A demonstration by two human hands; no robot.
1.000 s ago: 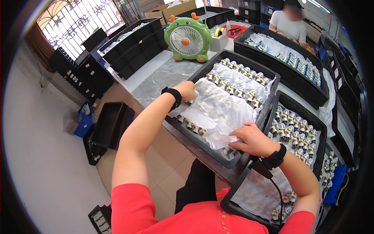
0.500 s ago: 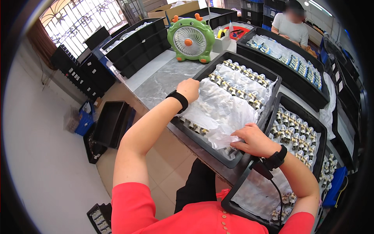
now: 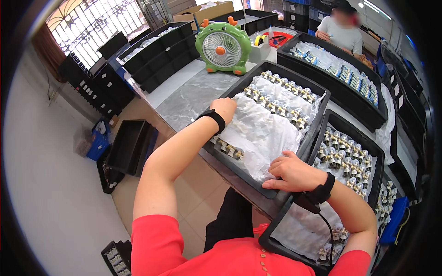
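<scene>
In the middle of the frame, a white paper sheet (image 3: 260, 138) is lying inside a black tray (image 3: 244, 176), covering much of its lower part, and 2 hands are working at its edges. The left hand (image 3: 224, 109) is resting at the sheet's left edge, its fingers curling down; the fingertips are hidden, so whether they are clamping the paper cannot be told. The right hand (image 3: 294, 174) is touching the sheet near the tray's bottom corner, its thumb standing apart from the bent fingers. Each wrist is wearing a black band.

Small figurines (image 3: 275, 106) with clear round tops are lying in rows in the tray's upper part, and a few more are showing at its lower left edge. On the right of the frame, another black tray (image 3: 381, 161) is holding similar rows on white paper. At the upper right, a larger black tray (image 3: 331, 87) is holding blue-and-white pieces (image 3: 352, 78), and a co-worker (image 3: 340, 32) in a pale shirt is sitting or standing behind it. A green fan (image 3: 224, 49) is standing on the grey table (image 3: 186, 99) at the upper centre.
</scene>
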